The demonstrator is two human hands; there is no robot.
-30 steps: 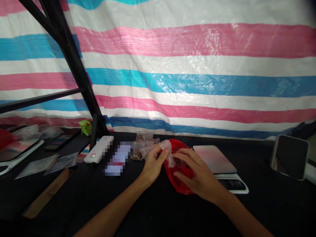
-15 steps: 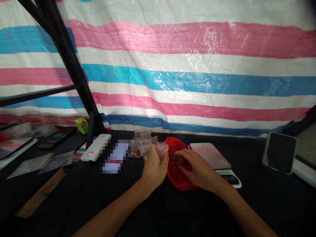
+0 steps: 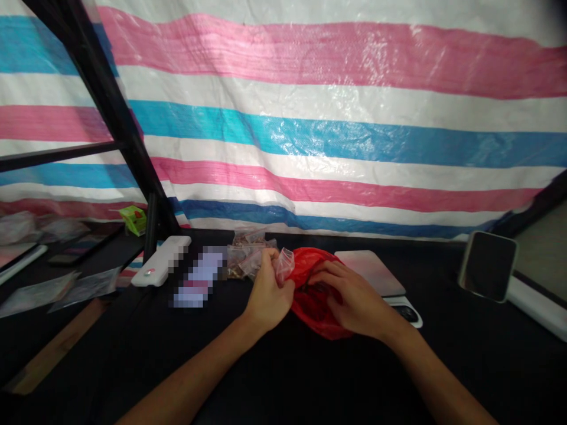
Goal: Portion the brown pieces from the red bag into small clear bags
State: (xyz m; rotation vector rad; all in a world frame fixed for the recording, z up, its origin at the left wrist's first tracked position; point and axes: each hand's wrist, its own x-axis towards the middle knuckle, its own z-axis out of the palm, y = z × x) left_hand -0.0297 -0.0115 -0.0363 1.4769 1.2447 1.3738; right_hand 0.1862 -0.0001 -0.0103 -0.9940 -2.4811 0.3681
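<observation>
My left hand is closed on a small clear zip bag, pinched between thumb and fingers with its mouth turned up. Just to the right lies a red plastic bag, its mouth spread open. My right hand reaches into that mouth with curled fingers, near something dark at the fingertips; what they grip is partly hidden. Behind my left hand, several filled clear zip bags with brownish contents lie in a heap.
Right of the red bag sits a flat scale with a silver plate. A white power bank and a blurred phone lie left. An upright dark-faced device stands far right. A black metal frame slants at left.
My right fingers have gone deeper into the red bag and curled. The clear zip bag in my left hand now stands more upright and open. The view has shifted slightly.
</observation>
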